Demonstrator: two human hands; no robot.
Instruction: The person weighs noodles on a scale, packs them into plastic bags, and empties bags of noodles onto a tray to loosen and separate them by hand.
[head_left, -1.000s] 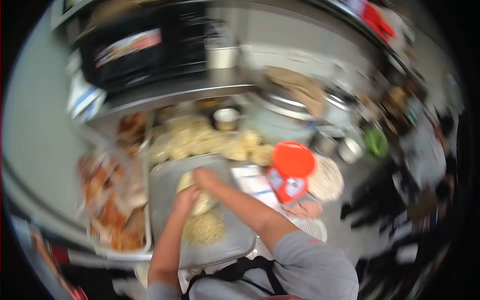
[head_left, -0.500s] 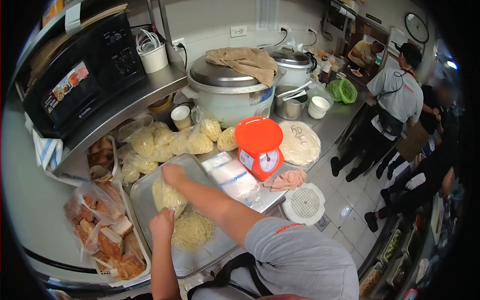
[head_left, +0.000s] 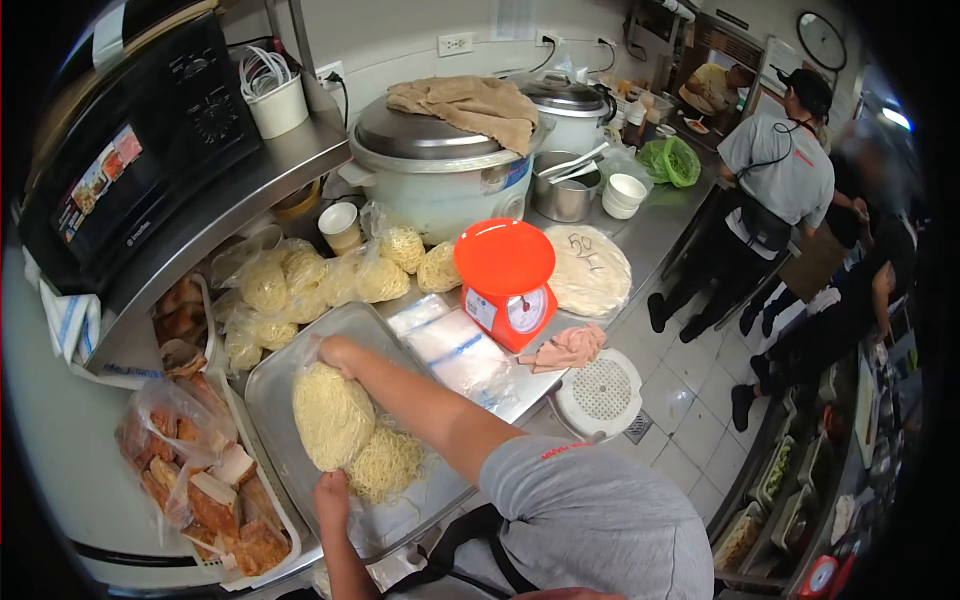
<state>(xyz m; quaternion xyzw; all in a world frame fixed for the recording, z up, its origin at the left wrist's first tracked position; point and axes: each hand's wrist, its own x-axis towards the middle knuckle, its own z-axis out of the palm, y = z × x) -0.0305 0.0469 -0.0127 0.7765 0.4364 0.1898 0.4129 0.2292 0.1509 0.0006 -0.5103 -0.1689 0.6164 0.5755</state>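
A clear plastic bag of pale yellow noodles point(head_left: 332, 415) is over the left part of a metal tray point(head_left: 262, 377). My right hand point(head_left: 338, 355) is closed on the bag's far end. At its near end, my left hand point(head_left: 332, 487) is closed, fingers pinched at the bag's edge. A loose heap of noodles point(head_left: 385, 465) lies on the tray, touching the bag's right side. Several tied bags of noodles point(head_left: 290, 285) sit behind the tray. To its right are flat plastic bags point(head_left: 455, 345) and a red weighing scale point(head_left: 508, 290) with an unloaded pan.
Left of the tray, a white crate point(head_left: 285, 530) holds bagged browned meat point(head_left: 190, 450). A black microwave point(head_left: 130, 150) stands on a shelf above. Behind are a large cooker point(head_left: 440, 185) and a pot point(head_left: 567, 195). Several people, one in a grey shirt point(head_left: 780, 165), stand at right.
The bag of noodles has turned and spread out, so its full rounded side shows. My left hand has moved down towards me; the right stays at the far end. The view has shifted slightly.
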